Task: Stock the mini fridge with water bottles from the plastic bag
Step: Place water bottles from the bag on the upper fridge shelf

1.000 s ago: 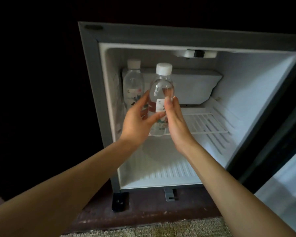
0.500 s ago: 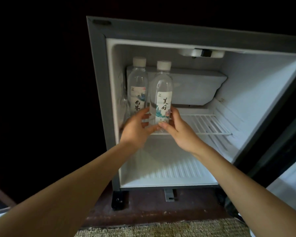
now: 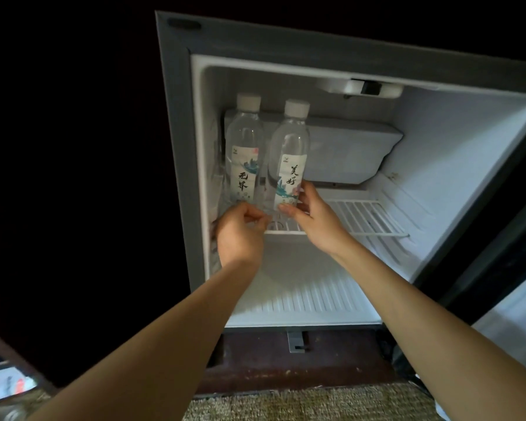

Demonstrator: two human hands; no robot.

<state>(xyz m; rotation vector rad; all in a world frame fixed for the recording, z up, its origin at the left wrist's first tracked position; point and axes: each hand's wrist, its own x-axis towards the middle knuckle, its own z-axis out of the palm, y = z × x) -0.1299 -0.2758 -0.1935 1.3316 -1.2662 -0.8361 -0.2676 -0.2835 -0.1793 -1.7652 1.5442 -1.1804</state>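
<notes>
- the right bottle point(image 3: 289, 153) was seen upright at the left end of the wire shelf point(image 3: 368, 217) in the open mini fridge point(image 3: 176, 117), just beside the left bottle point(image 3: 243, 141).
- it was grasped low on its label by the right hand point(image 3: 316, 220), thumb and fingers curled round it.
- the left hand point(image 3: 240, 235) was held with curled fingers at the bottles' bases; whether anything was gripped could not be told.
</notes>
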